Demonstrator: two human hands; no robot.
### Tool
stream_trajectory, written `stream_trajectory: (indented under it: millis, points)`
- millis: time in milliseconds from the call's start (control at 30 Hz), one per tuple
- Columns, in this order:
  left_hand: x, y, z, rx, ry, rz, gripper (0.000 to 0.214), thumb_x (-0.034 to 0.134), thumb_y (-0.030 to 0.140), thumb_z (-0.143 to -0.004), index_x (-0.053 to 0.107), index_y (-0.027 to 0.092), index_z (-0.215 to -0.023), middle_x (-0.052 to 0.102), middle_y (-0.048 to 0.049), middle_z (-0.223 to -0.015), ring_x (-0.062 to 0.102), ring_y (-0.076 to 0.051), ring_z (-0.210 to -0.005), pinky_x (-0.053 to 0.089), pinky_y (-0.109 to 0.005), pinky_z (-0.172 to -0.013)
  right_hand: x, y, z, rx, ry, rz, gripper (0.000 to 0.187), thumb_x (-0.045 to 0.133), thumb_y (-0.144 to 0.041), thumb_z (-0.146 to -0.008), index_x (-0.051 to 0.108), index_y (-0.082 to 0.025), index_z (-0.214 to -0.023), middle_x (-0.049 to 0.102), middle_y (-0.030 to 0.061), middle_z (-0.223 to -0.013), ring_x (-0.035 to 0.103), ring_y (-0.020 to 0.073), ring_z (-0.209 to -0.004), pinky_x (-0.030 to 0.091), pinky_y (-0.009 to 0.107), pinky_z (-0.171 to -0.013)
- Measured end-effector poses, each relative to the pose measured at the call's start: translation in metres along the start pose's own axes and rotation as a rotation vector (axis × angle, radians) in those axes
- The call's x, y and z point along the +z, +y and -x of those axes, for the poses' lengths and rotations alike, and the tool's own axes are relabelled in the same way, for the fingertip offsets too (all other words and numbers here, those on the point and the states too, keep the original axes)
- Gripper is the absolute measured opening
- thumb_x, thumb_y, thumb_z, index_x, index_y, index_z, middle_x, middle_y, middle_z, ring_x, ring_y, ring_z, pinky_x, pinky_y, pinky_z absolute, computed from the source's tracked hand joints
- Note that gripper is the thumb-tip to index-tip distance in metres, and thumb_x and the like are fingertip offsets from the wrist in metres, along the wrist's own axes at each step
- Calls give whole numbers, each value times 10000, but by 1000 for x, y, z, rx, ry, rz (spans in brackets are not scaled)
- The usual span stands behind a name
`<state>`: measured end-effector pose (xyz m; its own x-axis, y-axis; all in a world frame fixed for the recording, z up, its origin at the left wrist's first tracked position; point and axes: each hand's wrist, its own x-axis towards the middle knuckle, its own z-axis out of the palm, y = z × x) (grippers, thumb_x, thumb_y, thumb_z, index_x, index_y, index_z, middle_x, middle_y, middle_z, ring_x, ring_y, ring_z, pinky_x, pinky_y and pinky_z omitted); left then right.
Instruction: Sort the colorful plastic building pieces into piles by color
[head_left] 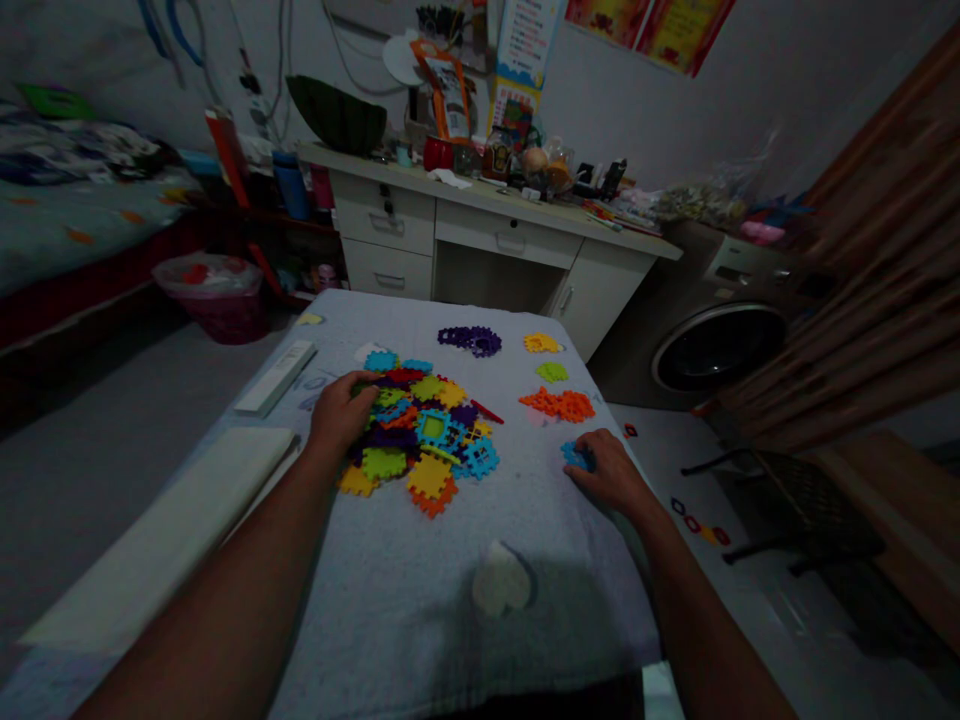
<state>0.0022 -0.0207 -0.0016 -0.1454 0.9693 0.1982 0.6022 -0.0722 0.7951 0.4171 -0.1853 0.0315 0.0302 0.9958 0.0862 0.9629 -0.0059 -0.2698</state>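
A mixed heap of coloured plastic interlocking tiles (431,425) with notched edges lies on the cloth-covered table. My left hand (341,412) rests at the heap's left edge, its thumb and fingers apart over the tiles; the fingertips are partly hidden. On the right side, my right hand (609,470) pinches a blue interlocking tile (574,456) close to the cloth. Just beyond it lies a group of orange tiles (561,404). Farther back are a lime green tile (552,372) and yellow tiles (541,343). Purple tiles (470,340) lie together near the far edge.
A white narrow box (276,378) and a long pale board (172,530) lie along the table's left side. Behind stands a white desk (502,235) with a washing machine (712,320) to its right. A chair (802,500) and several loose pieces are on the floor at right.
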Motion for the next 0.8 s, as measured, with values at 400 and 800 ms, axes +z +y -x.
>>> stream_trajectory:
  millis: [400, 800]
  points:
    - [0, 0, 0, -3, 0, 2, 379, 544, 398, -777, 712, 240, -1077, 732, -52, -1087, 660, -265, -990, 493, -355, -888, 14, 14, -9, 63, 138, -2, 384, 655, -360, -813, 621, -145, -1129, 616, 141, -1130, 560, 268, -1054, 433, 407, -958]
    - [1, -3, -2, 8, -6, 10, 379, 545, 394, -779, 716, 232, -1076, 733, -57, -1093, 659, -266, -1002, 488, -360, -907, 4, 11, -9, 63, 41, 51, 374, 696, -373, -789, 648, -148, -1084, 630, 128, -1066, 575, 258, -1008, 425, 389, -933]
